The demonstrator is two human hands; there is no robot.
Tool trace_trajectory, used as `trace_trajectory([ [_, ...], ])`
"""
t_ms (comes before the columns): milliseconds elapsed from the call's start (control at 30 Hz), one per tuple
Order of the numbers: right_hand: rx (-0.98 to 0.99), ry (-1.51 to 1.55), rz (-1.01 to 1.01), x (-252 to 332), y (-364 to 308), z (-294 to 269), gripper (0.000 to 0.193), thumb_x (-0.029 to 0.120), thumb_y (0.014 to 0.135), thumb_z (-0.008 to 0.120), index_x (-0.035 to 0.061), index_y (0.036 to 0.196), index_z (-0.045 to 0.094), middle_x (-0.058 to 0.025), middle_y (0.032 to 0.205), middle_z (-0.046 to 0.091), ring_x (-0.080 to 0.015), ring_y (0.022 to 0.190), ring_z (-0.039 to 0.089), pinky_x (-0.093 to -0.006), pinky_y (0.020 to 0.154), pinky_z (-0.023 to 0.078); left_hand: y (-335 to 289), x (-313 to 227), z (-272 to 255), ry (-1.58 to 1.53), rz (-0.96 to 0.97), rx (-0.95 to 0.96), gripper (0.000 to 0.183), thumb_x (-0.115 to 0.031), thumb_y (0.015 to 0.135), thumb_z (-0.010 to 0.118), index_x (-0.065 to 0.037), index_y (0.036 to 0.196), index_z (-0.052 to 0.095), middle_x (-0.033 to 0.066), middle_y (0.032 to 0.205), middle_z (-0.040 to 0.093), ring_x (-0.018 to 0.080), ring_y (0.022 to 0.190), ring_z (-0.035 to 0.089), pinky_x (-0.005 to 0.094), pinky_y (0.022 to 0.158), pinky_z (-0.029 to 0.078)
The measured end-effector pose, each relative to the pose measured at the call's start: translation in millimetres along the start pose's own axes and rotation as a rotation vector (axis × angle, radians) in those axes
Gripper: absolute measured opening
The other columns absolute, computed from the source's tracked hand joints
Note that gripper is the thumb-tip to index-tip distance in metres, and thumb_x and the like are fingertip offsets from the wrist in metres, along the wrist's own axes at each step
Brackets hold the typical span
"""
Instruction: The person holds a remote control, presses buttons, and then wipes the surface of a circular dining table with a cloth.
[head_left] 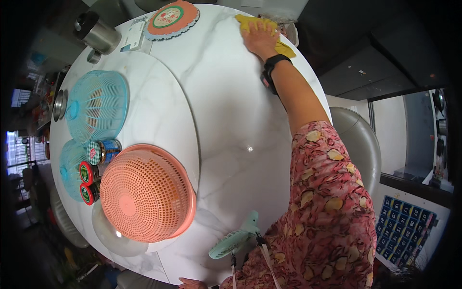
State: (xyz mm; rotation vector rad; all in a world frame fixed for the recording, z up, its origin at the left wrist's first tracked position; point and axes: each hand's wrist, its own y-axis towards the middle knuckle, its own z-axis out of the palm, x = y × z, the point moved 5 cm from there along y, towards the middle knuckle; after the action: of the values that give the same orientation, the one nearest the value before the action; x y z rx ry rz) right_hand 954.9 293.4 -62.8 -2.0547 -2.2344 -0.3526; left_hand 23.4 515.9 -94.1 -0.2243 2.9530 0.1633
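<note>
Right hand point(261, 39) lay on yellow cloth point(286, 49), grip spread, at far right of tabletop point(236, 101). Left hand point(192, 283) was at near edge, mostly cut off; couldn't tell its grip. Orange basket point(139, 197), 2 blue covers point(113, 108) sat left.

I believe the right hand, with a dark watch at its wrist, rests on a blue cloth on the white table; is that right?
Nearly: the head view shows a yellow cloth, not a blue one, under the right hand with the dark watch, on the white table.
</note>
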Motion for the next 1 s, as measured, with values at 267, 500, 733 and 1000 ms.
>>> trace_trajectory([
  [267, -0.109, -0.184, -0.033, -111.6, -129.9, -19.9, 0.061, 0.046, 0.090, 0.029, 0.0075, 0.137, 0.029, -0.0160, 0.142, 0.027, -0.0367, 0.130, 0.023, -0.0566, 0.103, 0.015, 6.2, -1.7, 5.8, -0.036, -0.037, 0.026, 0.045, -0.035, 0.096, 0.031, -0.004, 0.129, 0.029, 0.0360, 0.113, 0.038, 0.0454, 0.096, 0.049, 0.0482, 0.080, 0.044],
  [500, 0.199, -0.169, -0.427, -93.7, -357.9, -51.8, 0.060, 0.043, 0.089, 0.037, 0.0071, 0.136, 0.029, -0.0183, 0.141, 0.026, -0.0378, 0.131, 0.018, -0.0527, 0.106, 0.009, 10.4, 17.1, 13.3, 0.509, 0.289, 0.090, 0.054, -0.039, 0.096, 0.028, -0.001, 0.134, 0.026, 0.0363, 0.117, 0.038, 0.0460, 0.098, 0.048, 0.0476, 0.082, 0.044],
  [733, 0.357, 0.118, -1.004, -73.2, -430.3, -74.5, 0.058, 0.038, 0.083, 0.054, 0.0102, 0.131, 0.038, -0.0172, 0.138, 0.031, -0.0391, 0.128, 0.025, -0.0593, 0.102, 0.016, -7.7, -10.6, -17.0, -0.133, -0.122, 0.027, 0.068, -0.051, 0.090, 0.036, 0.014, 0.108, 0.037, 0.0384, 0.101, 0.046, 0.0475, 0.088, 0.050, 0.0520, 0.079, 0.040],
  [1000, -0.060, -0.062, -0.473, -36.0, -212.1, -22.2, 0.060, 0.047, 0.090, 0.032, 0.0102, 0.137, 0.031, -0.0156, 0.142, 0.028, -0.0372, 0.130, 0.023, -0.0557, 0.104, 0.012, -7.8, -19.2, -24.9, -0.028, -0.050, 0.021, 0.075, -0.053, 0.090, 0.033, 0.017, 0.115, 0.032, 0.0373, 0.106, 0.044, 0.0460, 0.099, 0.044, 0.0483, 0.087, 0.036],
])
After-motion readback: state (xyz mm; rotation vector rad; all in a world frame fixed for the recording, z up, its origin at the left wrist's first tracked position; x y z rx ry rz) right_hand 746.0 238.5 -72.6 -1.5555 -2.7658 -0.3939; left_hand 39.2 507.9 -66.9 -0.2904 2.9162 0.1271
